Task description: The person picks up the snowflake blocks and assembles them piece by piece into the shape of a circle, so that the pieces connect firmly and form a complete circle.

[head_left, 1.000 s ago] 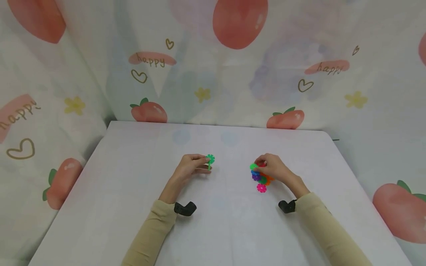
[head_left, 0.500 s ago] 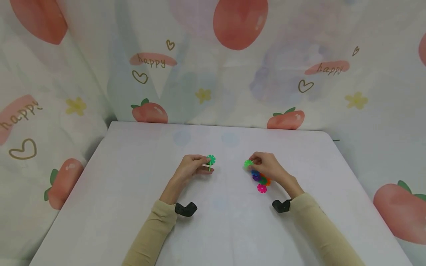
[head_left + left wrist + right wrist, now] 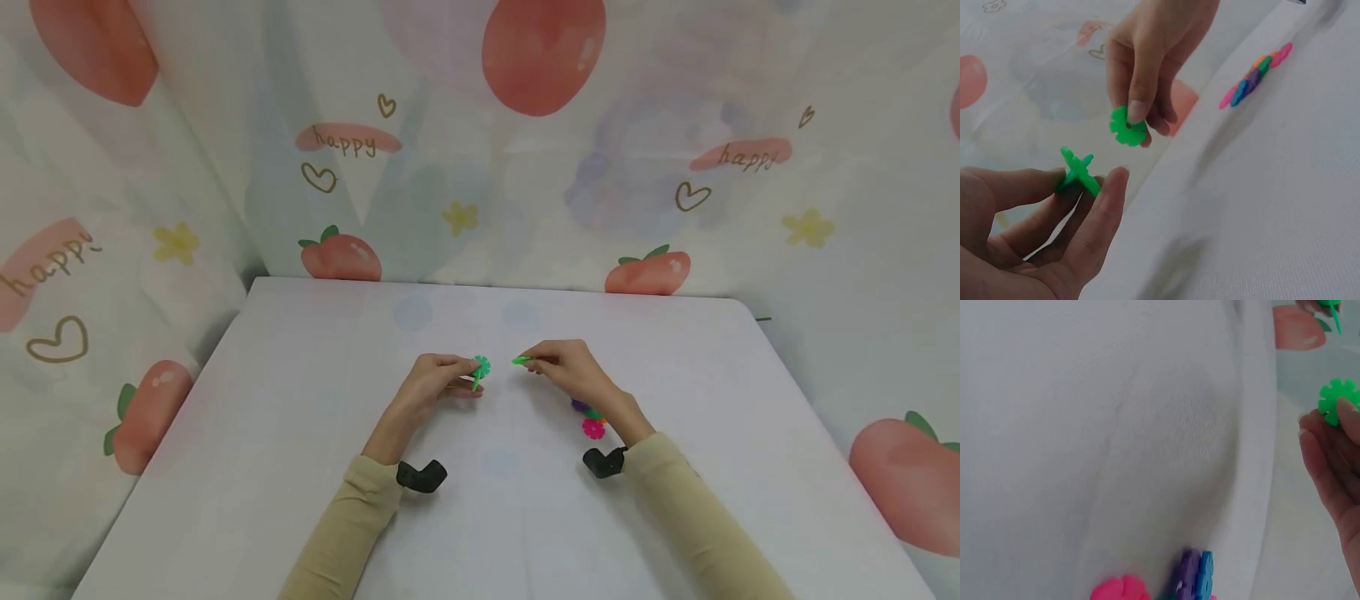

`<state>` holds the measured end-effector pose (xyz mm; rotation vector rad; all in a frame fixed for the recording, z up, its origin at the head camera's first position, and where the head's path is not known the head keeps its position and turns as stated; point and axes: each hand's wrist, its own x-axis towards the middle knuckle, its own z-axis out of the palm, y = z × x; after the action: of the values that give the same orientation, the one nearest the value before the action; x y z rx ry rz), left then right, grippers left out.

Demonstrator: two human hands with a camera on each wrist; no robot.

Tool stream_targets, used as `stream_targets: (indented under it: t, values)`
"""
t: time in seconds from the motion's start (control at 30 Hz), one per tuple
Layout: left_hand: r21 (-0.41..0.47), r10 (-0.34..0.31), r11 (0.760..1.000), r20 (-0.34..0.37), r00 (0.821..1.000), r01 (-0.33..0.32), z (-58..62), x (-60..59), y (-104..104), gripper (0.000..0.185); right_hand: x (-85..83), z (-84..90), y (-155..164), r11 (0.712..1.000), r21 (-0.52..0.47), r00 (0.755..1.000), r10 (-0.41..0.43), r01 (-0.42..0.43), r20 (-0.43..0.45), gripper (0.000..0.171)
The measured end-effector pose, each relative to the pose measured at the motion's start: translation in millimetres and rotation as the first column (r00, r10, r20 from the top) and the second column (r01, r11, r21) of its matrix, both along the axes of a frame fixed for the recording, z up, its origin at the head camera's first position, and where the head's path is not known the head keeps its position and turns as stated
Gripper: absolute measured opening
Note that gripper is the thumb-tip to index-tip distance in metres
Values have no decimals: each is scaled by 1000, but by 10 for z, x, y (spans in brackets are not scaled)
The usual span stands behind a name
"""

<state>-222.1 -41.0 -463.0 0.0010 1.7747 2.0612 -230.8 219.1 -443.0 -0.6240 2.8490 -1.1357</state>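
**Two green pieces, one gap left to close**

Two hands hover over the white table (image 3: 525, 517), largest thing in shot, with the peach-print curtain (image 3: 540, 167) behind. The left hand (image 3: 431, 383) pinches a small green assembly (image 3: 478, 368) of two discs slotted crosswise, held just above the tabletop. The right hand (image 3: 566, 371) pinches a single green disc (image 3: 521, 360) between thumb and fingertip, near the assembly but not touching. To join them well, I'd say: line a notch of the loose disc up with a free notch on the assembly, keep the two at right angles, and press straight in (no twisting). The spare pile (image 3: 591, 421) of pink, purple and blue pieces lies by the right wrist, mostly hidden by it; its count is hard to make out.
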Motion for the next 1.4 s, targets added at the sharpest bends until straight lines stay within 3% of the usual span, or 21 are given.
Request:
stream_targets:
  t: [0.27, 0.87, 1.13, 1.27, 1.4]
  values:
    - [27, -10, 1000, -19, 1000, 11, -10, 3, 3, 27, -30, 14, -210, 994, -81, 997, 75, -75, -11, 18]
    - [-81, -13, 997, -36, 999, 10, 8, 36, 33, 26, -19, 88, -370, 984, 16, 974, 176, -176, -143, 18]
    - [-78, -9, 997, -32, 999, 7, 15, 35, 22, 26, -27, 21, -407, 981, -57, 974, 175, -184, -145, 14]
    - [-68, -51, 997, -30, 998, 49, 0, 31, 2, 26, -25, -19, -412, 982, -80, 981, 164, -173, -106, 16]
    - [-2, -147, 989, 0, 989, 147, -30, 12, -7, 35, -16, -9, -402, 985, -84, 988, 146, -150, -60, 21]
